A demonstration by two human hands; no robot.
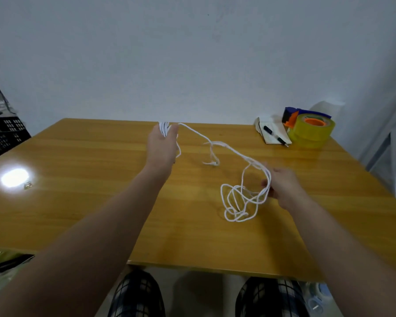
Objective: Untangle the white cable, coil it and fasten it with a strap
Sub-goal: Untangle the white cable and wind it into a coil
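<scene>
A thin white cable [229,149] stretches across the wooden table [89,156]. My left hand [161,145] is raised over the far middle of the table and grips several wound turns of the cable between thumb and fingers. From there the cable runs right and down to my right hand [281,184], which holds a few strands near the table's right side. Below that hand a tangled bunch of loops [238,202] lies on the table. A loose cable end [212,162] rests between the hands. No strap is visible.
At the back right corner stand a yellow tape roll [311,131] in a blue and orange dispenser and a notebook [273,133] with a black pen on it. A small metal object [28,185] lies at the left beside a light glare. Black crates [5,133] stand left of the table.
</scene>
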